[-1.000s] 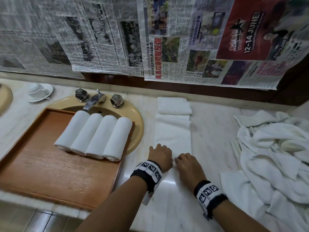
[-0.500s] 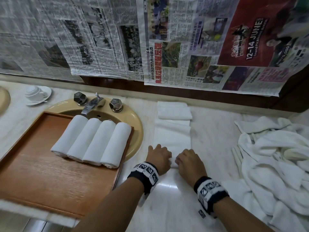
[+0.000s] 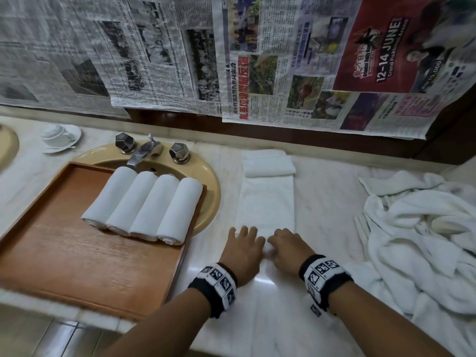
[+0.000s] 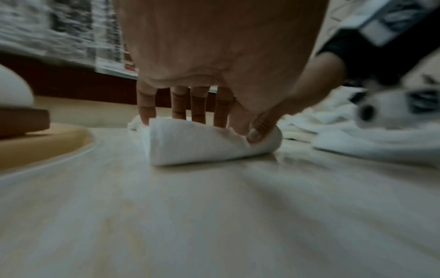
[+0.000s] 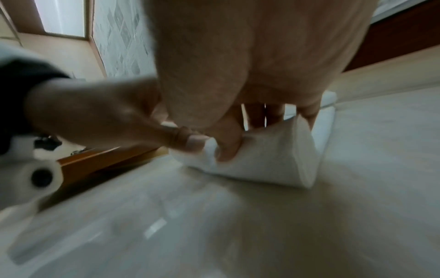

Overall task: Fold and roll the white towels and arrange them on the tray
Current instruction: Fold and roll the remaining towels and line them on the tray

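A white towel (image 3: 265,202), folded into a long strip, lies on the marble counter right of the sink. Its near end is wound into a short roll (image 4: 202,144). My left hand (image 3: 244,237) and right hand (image 3: 282,238) sit side by side on that roll (image 5: 262,161), fingers curled over its far side and thumbs pressed into its near side. The strip's far end is folded back on itself (image 3: 269,166). On the wooden tray (image 3: 64,253), at its far right, several rolled white towels (image 3: 144,207) lie side by side.
The tray lies partly over a tan sink (image 3: 208,202) with a faucet (image 3: 144,153). A loose heap of white towels (image 3: 417,240) covers the counter at the right. A cup on a saucer (image 3: 60,136) sits far left. Newspaper (image 3: 231,55) covers the wall.
Both hands have moved away from me along the strip, winding its near end into a thicker roll. The flat part of the towel is shorter. The tray's rolls have not moved.
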Tool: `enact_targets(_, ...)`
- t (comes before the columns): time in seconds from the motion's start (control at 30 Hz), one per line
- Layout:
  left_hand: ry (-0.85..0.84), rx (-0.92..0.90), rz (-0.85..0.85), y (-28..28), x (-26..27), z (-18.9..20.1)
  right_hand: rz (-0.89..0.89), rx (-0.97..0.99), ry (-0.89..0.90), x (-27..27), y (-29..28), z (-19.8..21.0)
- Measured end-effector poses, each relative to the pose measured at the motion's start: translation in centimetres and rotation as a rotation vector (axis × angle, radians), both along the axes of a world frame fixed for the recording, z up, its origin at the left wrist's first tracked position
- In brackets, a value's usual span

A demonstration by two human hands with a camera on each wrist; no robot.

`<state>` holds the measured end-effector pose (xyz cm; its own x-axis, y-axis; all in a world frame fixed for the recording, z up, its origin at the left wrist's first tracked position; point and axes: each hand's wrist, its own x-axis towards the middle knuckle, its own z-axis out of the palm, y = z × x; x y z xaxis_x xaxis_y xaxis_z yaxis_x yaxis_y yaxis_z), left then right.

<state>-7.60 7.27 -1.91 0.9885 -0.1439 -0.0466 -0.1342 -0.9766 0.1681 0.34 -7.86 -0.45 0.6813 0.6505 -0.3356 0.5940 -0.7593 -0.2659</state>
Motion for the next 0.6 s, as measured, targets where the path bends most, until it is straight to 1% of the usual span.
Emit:
enact_targets(0.1, -0.007, 0.011, -0.105, 0.1, -2.4, -1.2, -0.067, 0.056, 0.300, -0.7, -0.6, 0.2)
enact_targets(0.17, 0.032, -0.003, -0.130, 0.5, -2.6, -1.2, -0.107, 0.121, 0.359, -1.1, -1.0, 0.1)
enact_targets(0.23, 0.085, -0.007, -0.124, 0.6, -1.9, -0.5, -0.199, 0.223, 0.311, -1.8, -1.2, -0.1)
enact_targets(0.27, 0.116, -0.005, -0.106, 0.6, -1.4, -0.2, -0.212, 0.273, 0.210, -2.5, -1.3, -0.2)
enact_targets(0.3, 0.137, -0.014, -0.083, 0.6, -0.9, 0.1, -0.164, 0.286, 0.043, -3.1, -1.3, -0.5)
enact_targets(0.33, 0.162, -0.020, -0.058, 0.5, -0.2, 0.4, -0.073, 0.280, -0.120, -3.9, -1.3, -0.8)
enact_targets(0.37, 0.192, -0.029, -0.032, 0.5, 0.3, 0.6, 0.012, 0.276, -0.241, -4.7, -1.4, -1.3)
enact_targets(0.4, 0.227, -0.048, -0.002, 0.5, 0.8, 0.6, 0.066, 0.275, -0.317, -5.5, -1.5, -1.7)
enact_targets(0.47, 0.286, -0.098, 0.073, 0.6, 1.4, 0.7, 0.064, 0.301, -0.367, -6.3, -1.5, -2.2)
enact_targets(0.5, 0.278, -0.121, 0.108, 0.6, 1.6, 0.5, 0.040, 0.309, -0.365, -6.1, -1.4, -2.4)
enact_targets(0.53, 0.235, -0.145, 0.136, 0.6, 1.5, 0.3, 0.004, 0.300, -0.328, -5.9, -1.4, -2.4)
enact_targets(0.6, 0.061, -0.171, 0.145, 0.4, 1.0, -0.1, -0.087, 0.241, -0.234, -5.3, -0.9, -1.9)
